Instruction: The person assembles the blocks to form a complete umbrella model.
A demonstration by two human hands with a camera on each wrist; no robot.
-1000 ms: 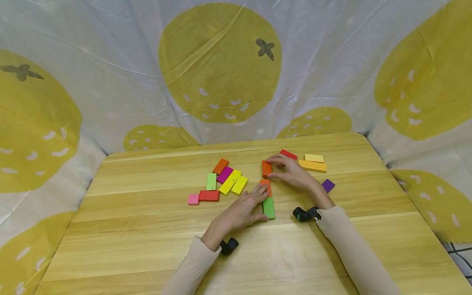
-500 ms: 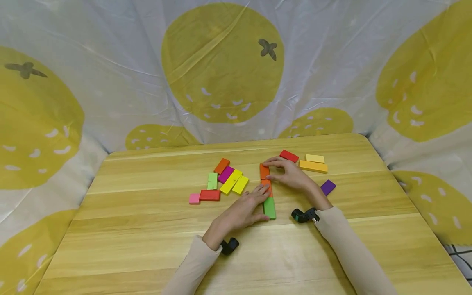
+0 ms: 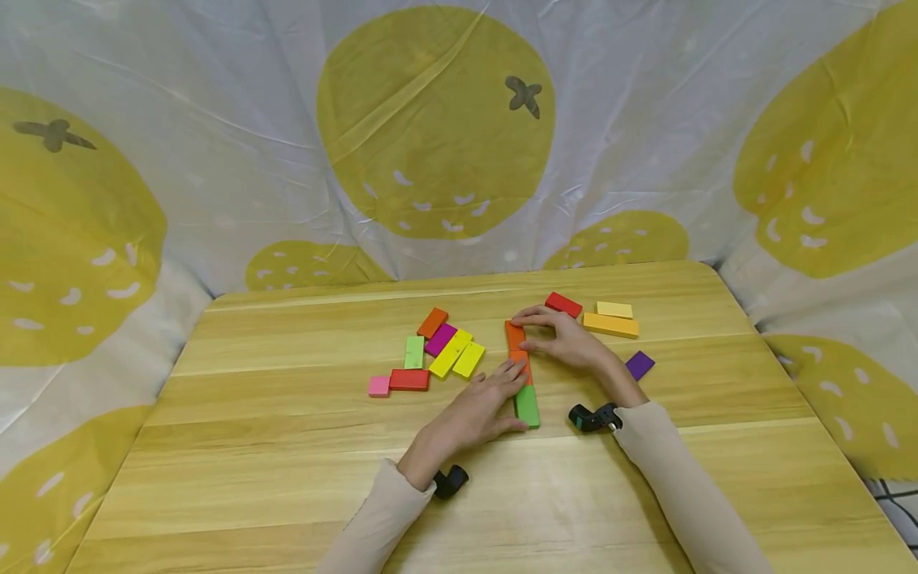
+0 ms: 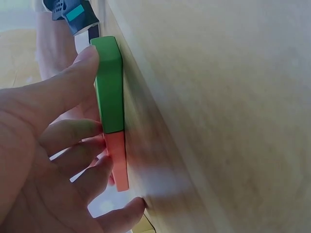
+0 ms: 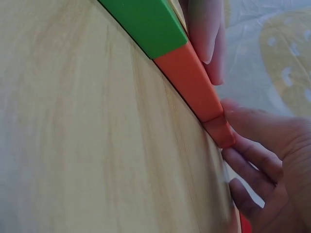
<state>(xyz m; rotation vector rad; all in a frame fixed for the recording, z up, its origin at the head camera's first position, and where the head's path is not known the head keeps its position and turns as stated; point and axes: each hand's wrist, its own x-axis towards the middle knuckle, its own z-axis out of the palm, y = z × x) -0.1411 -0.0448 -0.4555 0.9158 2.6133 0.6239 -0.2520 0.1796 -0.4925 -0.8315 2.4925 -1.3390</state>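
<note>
Three rectangular blocks lie end to end in a row: a green block (image 3: 527, 408) nearest, an orange block (image 3: 519, 355) in the middle and another orange block (image 3: 514, 335) at the far end. My left hand (image 3: 476, 410) lies along the row's left side, its thumb at the near end of the green block and its fingertips on the middle orange one, partly covering it. With thumb and fingers, my right hand (image 3: 566, 341) pinches the far orange block. The right wrist view shows this block (image 5: 221, 133) meeting the middle one at a thin seam.
Left of the row lie a yellow block (image 3: 451, 354), a magenta block (image 3: 441, 340), a red block (image 3: 409, 380), a pink block (image 3: 379, 387) and several others. Beyond my right hand are a red block (image 3: 563, 304), an amber block (image 3: 611, 324) and a purple block (image 3: 640, 365).
My right hand has drawn the far orange block toward me, closing the gap to the middle orange block. My left hand has stayed nearly in place.
</note>
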